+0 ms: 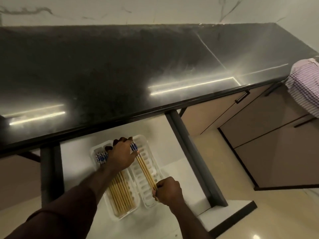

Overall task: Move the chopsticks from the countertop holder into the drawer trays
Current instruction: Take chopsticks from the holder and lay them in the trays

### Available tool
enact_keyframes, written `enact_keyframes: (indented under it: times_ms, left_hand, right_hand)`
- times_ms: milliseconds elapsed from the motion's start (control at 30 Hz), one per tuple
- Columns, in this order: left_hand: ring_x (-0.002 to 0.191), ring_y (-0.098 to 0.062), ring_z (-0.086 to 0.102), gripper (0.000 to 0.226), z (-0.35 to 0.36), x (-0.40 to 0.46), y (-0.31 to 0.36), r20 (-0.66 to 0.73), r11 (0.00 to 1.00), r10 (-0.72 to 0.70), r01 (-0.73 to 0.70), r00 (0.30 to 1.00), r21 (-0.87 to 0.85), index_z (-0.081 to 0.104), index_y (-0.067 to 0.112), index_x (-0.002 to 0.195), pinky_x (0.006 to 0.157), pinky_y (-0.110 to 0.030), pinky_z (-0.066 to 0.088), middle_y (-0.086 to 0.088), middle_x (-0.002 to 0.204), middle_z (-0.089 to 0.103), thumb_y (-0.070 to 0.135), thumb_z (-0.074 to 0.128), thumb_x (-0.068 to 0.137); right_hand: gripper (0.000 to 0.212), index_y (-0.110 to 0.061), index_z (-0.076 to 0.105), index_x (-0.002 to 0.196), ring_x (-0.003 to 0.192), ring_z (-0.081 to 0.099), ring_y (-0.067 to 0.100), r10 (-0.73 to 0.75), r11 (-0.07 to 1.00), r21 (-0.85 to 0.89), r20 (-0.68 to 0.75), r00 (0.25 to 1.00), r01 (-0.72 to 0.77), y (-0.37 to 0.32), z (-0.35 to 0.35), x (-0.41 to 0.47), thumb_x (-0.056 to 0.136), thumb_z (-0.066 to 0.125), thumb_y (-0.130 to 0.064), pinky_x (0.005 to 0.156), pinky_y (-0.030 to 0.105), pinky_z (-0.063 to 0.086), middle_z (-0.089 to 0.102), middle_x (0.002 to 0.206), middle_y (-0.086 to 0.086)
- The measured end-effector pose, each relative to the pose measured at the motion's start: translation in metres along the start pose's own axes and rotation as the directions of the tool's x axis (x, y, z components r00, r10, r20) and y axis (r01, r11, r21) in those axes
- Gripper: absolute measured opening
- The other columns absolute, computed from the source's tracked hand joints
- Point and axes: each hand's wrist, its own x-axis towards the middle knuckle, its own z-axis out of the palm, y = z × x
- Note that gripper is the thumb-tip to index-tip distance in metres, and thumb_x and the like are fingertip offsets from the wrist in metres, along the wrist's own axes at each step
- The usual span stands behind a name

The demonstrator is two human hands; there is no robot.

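Note:
Two white slotted trays lie side by side in the open drawer (pixel 172 144). The left tray (pixel 120 216) holds several bamboo chopsticks (pixel 120 192) with blue-patterned tops. Over the right tray (pixel 145 169) a small bundle of chopsticks (pixel 145 169) is held at both ends. My left hand (pixel 121 155) grips the bundle's patterned top end, and my right hand (pixel 168 190) pinches its thin tips. The countertop holder is not in view.
The black stone countertop (pixel 120 66) overhangs the drawer's back part. Dark drawer rails (pixel 195 159) run on both sides. Beige cabinet fronts with black handles (pixel 242 97) stand to the right, and a pink striped cloth (pixel 303 87) hangs at the right edge.

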Motion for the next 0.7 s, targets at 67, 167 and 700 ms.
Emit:
enact_keyframes:
  times_ms: [67,167,700]
  left_hand:
    - [0.125,-0.026,0.044,0.061,0.003,0.001,0.000,0.008,0.998,0.001,-0.001,1.000,0.056,0.041,0.020,0.141,0.108,-0.055,0.033,-0.004,0.137,0.048,0.052,0.054,0.090]
    - [0.133,-0.027,0.037,0.061,0.006,-0.004,0.005,-0.029,0.981,-0.004,0.010,1.000,0.194,0.034,0.023,0.146,0.110,-0.058,0.021,-0.001,0.142,0.046,0.052,0.047,0.094]
    - [0.134,-0.024,0.036,0.029,0.040,-0.028,0.017,0.107,0.817,0.201,-0.226,0.974,0.530,0.060,0.020,0.117,0.112,-0.048,0.008,-0.002,0.130,0.058,0.031,0.052,0.092]
  right_hand:
    - [0.013,-0.012,0.078,0.085,0.075,0.074,0.017,-0.014,0.997,-0.082,-0.017,1.000,0.012,-0.005,0.001,0.007,0.080,0.072,-0.022,0.074,0.031,0.062,0.076,0.081,0.003]
    - [0.013,-0.010,0.076,0.085,0.077,0.073,0.017,0.012,0.993,-0.119,-0.020,1.000,-0.015,-0.010,0.003,0.017,0.081,0.071,-0.021,0.073,0.027,0.060,0.076,0.082,0.002]
    - [0.030,-0.011,0.061,0.109,0.105,0.067,0.023,0.112,0.971,-0.214,0.006,0.994,-0.108,-0.010,0.036,0.042,0.081,0.069,-0.018,0.085,0.026,0.052,0.068,0.113,0.005]
